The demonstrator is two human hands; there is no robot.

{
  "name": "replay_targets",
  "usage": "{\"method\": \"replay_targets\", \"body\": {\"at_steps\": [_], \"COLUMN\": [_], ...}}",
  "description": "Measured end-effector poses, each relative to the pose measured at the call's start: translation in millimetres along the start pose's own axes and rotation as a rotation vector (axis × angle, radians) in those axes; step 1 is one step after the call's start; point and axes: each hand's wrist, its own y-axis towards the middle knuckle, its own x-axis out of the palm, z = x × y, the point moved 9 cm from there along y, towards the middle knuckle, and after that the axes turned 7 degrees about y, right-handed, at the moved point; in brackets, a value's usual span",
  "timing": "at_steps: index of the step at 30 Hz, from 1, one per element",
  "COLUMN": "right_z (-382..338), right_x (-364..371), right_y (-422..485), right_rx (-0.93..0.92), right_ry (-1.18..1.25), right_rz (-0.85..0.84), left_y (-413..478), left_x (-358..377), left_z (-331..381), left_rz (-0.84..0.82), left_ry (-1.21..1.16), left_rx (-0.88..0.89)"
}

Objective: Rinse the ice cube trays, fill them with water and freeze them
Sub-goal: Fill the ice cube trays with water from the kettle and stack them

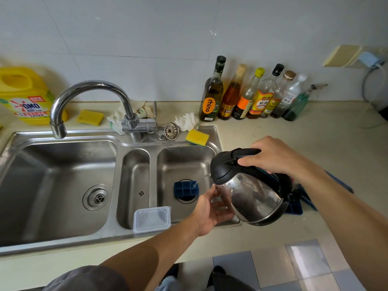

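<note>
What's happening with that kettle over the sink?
A person is tipping a steel kettle, right hand on its black handle, left hand steadying its side. A thin trickle of water runs onto a blue ice cube tray in the right sink basin. Another blue tray lies on the counter behind it.

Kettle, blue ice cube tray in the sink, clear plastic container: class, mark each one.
kettle [249, 195]: head view, on its steel body.
blue ice cube tray [185, 191]: head view, on its grid of cells.
clear plastic container [152, 219]: head view, on its flat top.
</note>
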Motion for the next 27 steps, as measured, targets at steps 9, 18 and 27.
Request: {"method": "replay_targets", "body": {"at_steps": [9,18,27], "right_z": [14.8,75.4,154.8], "right_x": [-9.4,-33.5,-67.7], "right_y": [-2.0,13.1,67.4], "right_rx": [0.006,-0.002,-0.003], "right_ry": [0.114,0.522,0.714], "right_rz": [0.040,0.161,0.295], "left_y": [-0.3,13.7,65.6], "left_x": [-5.0,25.6,100.5], "left_z": [24.9,126.0,189.9], "left_rz": [0.049,0.200,0.362], "left_ry": [0.081,0.574,0.776], "left_rx": [0.052,0.297,0.515]}}
